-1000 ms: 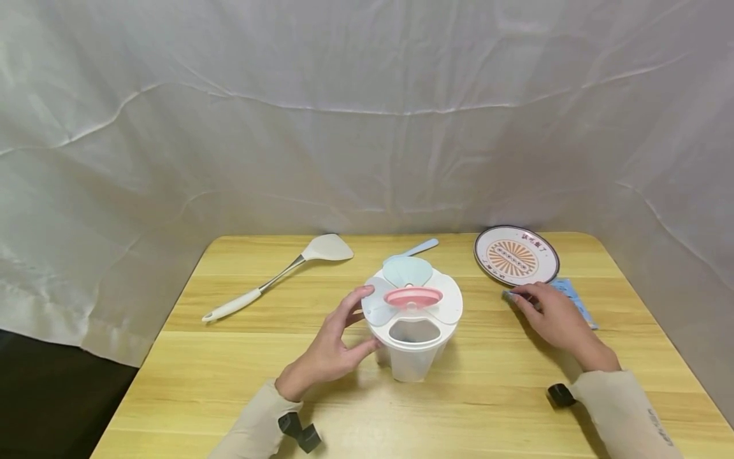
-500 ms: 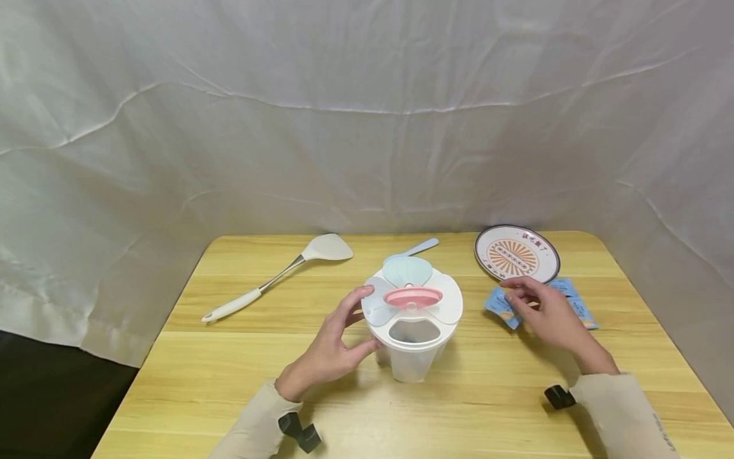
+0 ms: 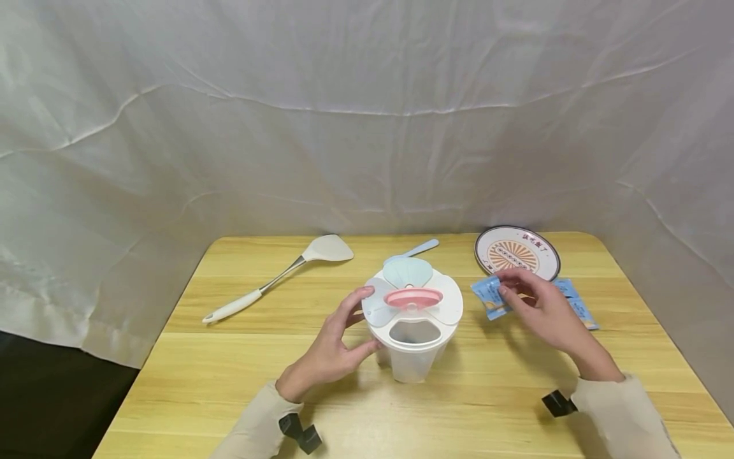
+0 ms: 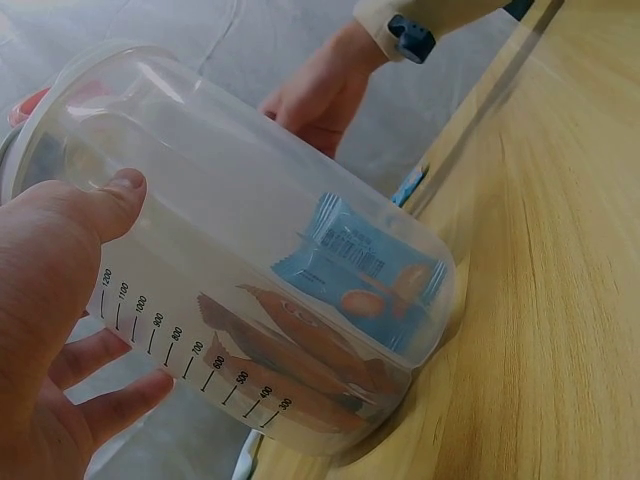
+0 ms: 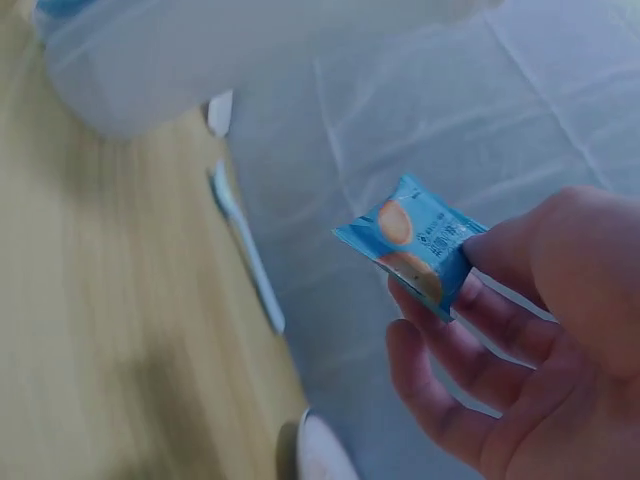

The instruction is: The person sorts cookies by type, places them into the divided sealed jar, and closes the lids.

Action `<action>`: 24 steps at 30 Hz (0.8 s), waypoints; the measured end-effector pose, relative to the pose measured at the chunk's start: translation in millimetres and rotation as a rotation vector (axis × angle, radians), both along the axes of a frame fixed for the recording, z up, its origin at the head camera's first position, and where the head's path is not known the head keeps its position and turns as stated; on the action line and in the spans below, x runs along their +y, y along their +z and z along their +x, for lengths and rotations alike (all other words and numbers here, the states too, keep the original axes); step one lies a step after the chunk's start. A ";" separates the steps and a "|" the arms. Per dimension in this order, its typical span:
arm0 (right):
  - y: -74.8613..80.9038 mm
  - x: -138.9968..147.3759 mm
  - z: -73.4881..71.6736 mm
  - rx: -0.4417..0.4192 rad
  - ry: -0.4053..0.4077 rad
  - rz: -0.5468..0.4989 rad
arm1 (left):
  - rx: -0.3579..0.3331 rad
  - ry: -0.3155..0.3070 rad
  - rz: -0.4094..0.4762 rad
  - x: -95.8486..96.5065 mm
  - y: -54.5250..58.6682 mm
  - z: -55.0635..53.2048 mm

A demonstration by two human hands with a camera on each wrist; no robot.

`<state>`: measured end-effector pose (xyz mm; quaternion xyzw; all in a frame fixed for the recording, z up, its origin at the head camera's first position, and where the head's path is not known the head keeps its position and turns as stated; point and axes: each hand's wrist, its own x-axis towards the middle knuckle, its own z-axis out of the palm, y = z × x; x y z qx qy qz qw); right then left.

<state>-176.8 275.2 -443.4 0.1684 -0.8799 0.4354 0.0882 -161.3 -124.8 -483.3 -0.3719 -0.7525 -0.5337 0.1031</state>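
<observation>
A clear plastic storage canister (image 3: 411, 368) with measure marks stands upright on the table. Its white lid (image 3: 450, 306) has petal-shaped flaps; the pink flap (image 3: 414, 297) is raised above an uncovered opening at the front. My left hand (image 3: 325, 356) holds the canister at the lid's left side, thumb in front and fingers behind. Inside, the left wrist view shows a blue packet (image 4: 360, 270) and several orange-brown packets (image 4: 300, 350) at the bottom. My right hand (image 3: 545, 312) pinches a small blue biscuit packet (image 5: 420, 240) between thumb and fingers, right of the canister.
More blue packets (image 3: 576, 303) lie behind my right hand. A patterned plate (image 3: 518, 252) is at the back right. A light blue utensil (image 3: 423, 247) lies behind the canister, and a white spatula (image 3: 327, 248) lies at the left. A grey cloth (image 3: 367, 127) hangs behind the table.
My right hand has raised the blue biscuit packet from the table beside the other packets and brought it slightly left, towards the canister. My left hand stays on the canister.
</observation>
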 end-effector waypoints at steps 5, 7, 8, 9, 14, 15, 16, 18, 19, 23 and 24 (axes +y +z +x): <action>13.5 -11.3 8.2 0.039 -0.028 -0.036 | 0.011 -0.003 0.001 0.2 0.8 0.3; 18.0 -15.5 10.7 0.063 -0.038 -0.049 | 0.006 -0.001 0.002 0.5 1.5 0.9; 20.0 -17.4 11.8 0.074 -0.043 -0.056 | 0.002 0.000 0.003 0.6 1.8 1.2; 22.1 -19.3 13.0 0.083 -0.046 -0.065 | -0.002 0.000 0.004 0.7 2.0 1.4; 32.0 -27.0 19.0 0.141 -0.049 -0.102 | 0.010 -0.003 0.007 1.0 1.4 1.5; 34.2 -28.6 20.6 0.154 -0.049 -0.111 | 0.018 -0.005 0.008 1.0 1.2 1.4; 36.1 -30.2 22.2 0.167 -0.047 -0.120 | 0.026 -0.006 0.008 1.0 0.9 1.3; 40.3 -33.5 25.9 0.203 -0.039 -0.134 | 0.030 -0.006 0.010 1.2 0.6 1.3; 42.5 -35.2 27.6 0.221 -0.031 -0.145 | 0.032 -0.006 0.011 1.2 0.5 1.3; 50.8 -41.1 34.4 0.299 -0.010 -0.181 | 0.034 -0.006 0.011 1.2 0.0 1.3; 52.7 -42.6 36.2 0.315 -0.008 -0.193 | 0.035 -0.006 0.011 1.2 -0.2 1.1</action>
